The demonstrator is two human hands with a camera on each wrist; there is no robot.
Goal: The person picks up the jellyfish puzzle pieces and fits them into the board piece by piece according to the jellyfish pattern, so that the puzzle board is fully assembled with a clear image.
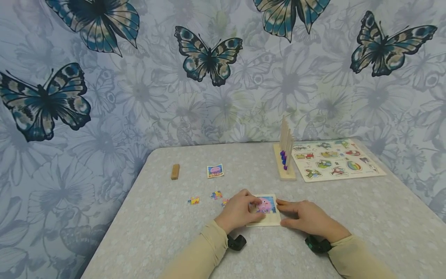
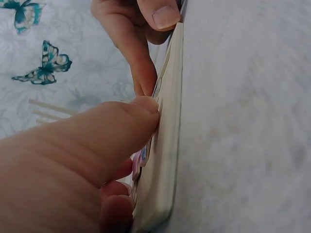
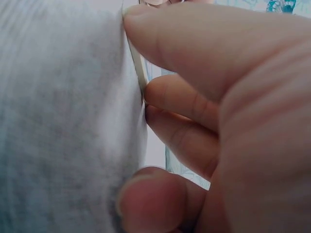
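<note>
A small wooden puzzle board (image 1: 270, 221) lies flat on the table, with a pink figure on blue in its frame. Over its left part is my left hand (image 1: 240, 209), fingers curled, with thumb and fingertips on a puzzle piece (image 2: 137, 167) at the picture. That piece is mostly hidden behind the fingers. My right hand (image 1: 310, 219) touches the board's right edge with its thumb and fairly straight fingers. Loose puzzle pieces (image 1: 216, 195) lie left of the left hand, one partly covered by it. Another piece (image 1: 194, 200) sits farther left.
Farther back lies a small picture card (image 1: 215, 171), with a wooden block (image 1: 175, 172) to its left. A wooden peg stand (image 1: 287, 175) with purple and blue beads rises behind the board. Beside it is a large inset puzzle board (image 1: 339, 161). The patterned wall borders the table's back.
</note>
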